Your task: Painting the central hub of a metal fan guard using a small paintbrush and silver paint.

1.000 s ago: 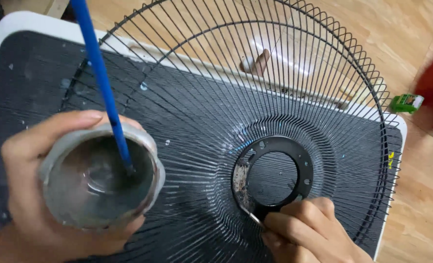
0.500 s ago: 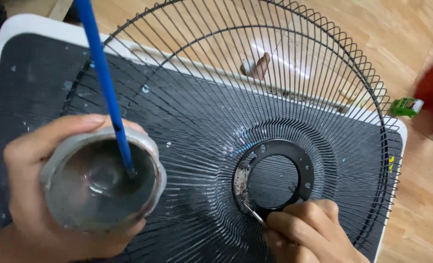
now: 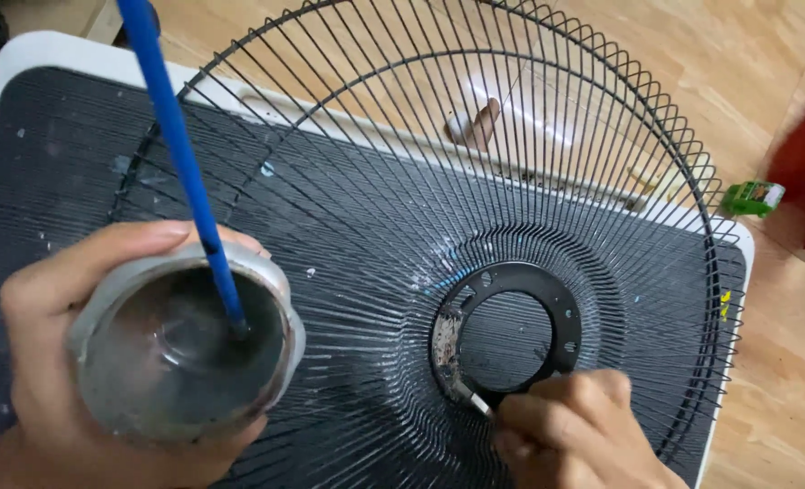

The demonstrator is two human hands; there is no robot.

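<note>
— What do we see closest to the camera?

— We see the left hand (image 3: 67, 362) wrapped around a grimy, clear round plastic cup (image 3: 185, 349), fingers pressed to its wall, tilted toward us; a long blue rod (image 3: 180, 154) stands in it, its tip on the bottom. At lower right, the right hand (image 3: 570, 435) pinches a thin brush with a metal ferrule (image 3: 473, 399), its tip against the black metal centre ring (image 3: 506, 330) of the fan guard.

— How far has the painting got?

— We judge it barely started. The ring's left edge looks scuffed and patchy, pale and rusty, just where the brush touches; the rest of the ring reads as even black. We cannot tell fresh coating from old.

— And beyond?

— The black wire fan guard (image 3: 602, 109) lies domed over a dark ribbed mat with a white rim (image 3: 22, 54), flecked with pale spots, on a wooden floor (image 3: 765, 72). A small green object (image 3: 754, 196) sits past the mat.
</note>
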